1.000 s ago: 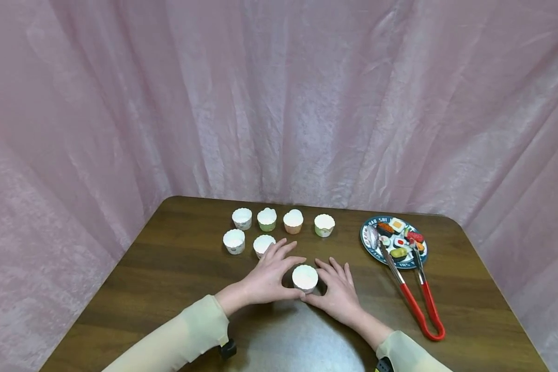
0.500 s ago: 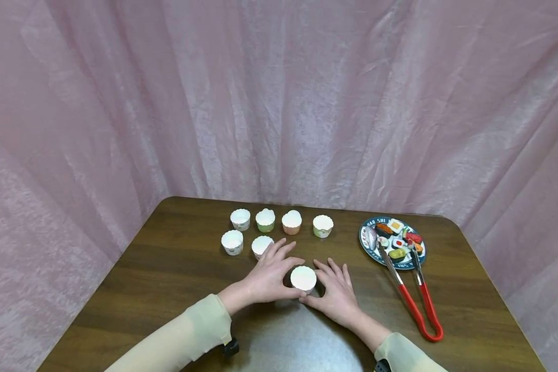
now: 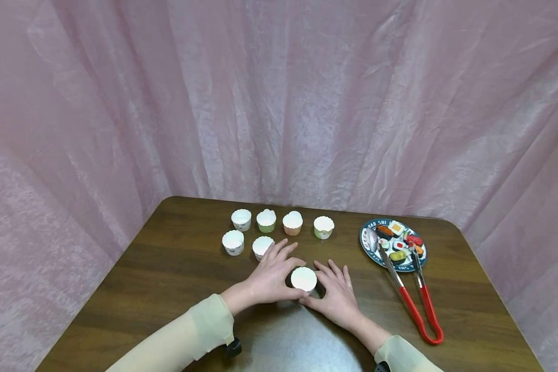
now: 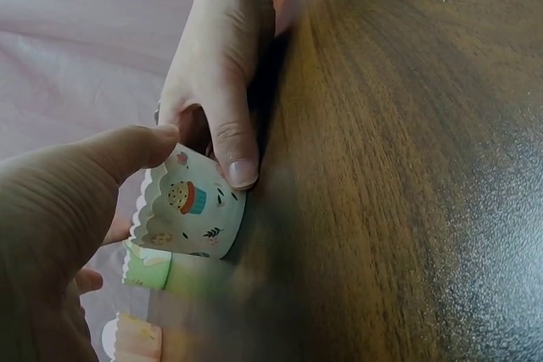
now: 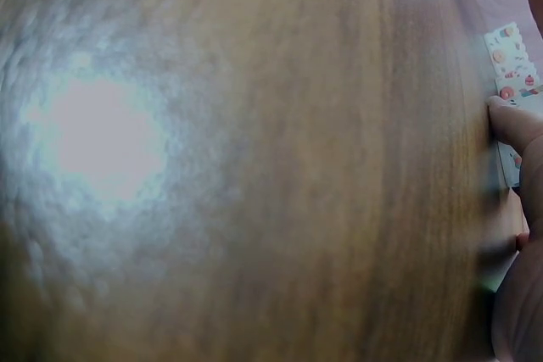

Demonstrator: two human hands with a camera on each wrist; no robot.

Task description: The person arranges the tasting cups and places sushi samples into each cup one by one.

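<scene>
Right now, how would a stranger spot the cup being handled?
On the brown table, look nearer than the six other cups. There, a white paper cup with a printed cupcake is between the left hand and right hand. Only this cup is framed by both hands.

Glossy wooden table [image 3: 167, 279], cups [image 3: 304, 279] probably paper

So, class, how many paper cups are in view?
7. Back row: patterned cup, green cup, orange cup, second green cup. In front: left cup, and right cup partly behind the left hand. The held cup is between that hand and the right hand. Stacked ones could be hidden.
</scene>
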